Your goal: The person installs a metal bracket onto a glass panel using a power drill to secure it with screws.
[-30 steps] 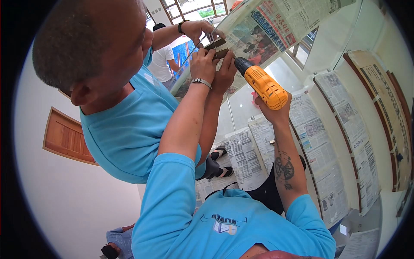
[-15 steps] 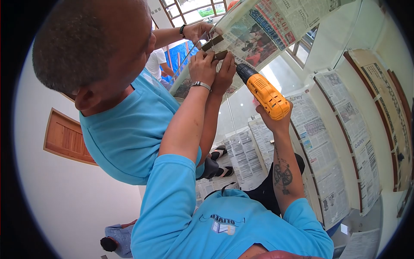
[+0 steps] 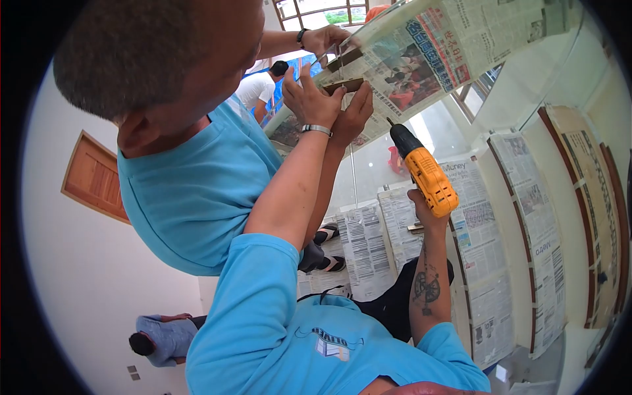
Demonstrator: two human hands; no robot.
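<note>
My left hand [image 3: 311, 99], with a metal watch band at the wrist, is beside a small brown plate [image 3: 343, 86] at the edge of a glass panel [image 3: 375, 128]. Its fingers are raised and apart, and the thumb seems to touch the plate's lower edge. A co-worker's hand [image 3: 354, 113] supports the same plate from the right. In my right hand [image 3: 426, 214] is a yellow and black cordless drill [image 3: 428, 174]. Its thin bit points up-left, clear of the plate. The co-worker's other hand [image 3: 324, 39] is near a second brown plate [image 3: 345, 60].
A co-worker in a blue shirt [image 3: 191, 191] leans in close on my left. Newspaper [image 3: 421, 59] covers part of the panel. Stair treads covered with newspaper [image 3: 484, 263] descend at right. A person in white [image 3: 253, 89] and another in grey-blue [image 3: 161, 332] are farther off.
The drill has drawn back down and right, away from the plate, and its bit now shows. My left fingers have lifted and spread from the plate. The view has shifted slightly.
</note>
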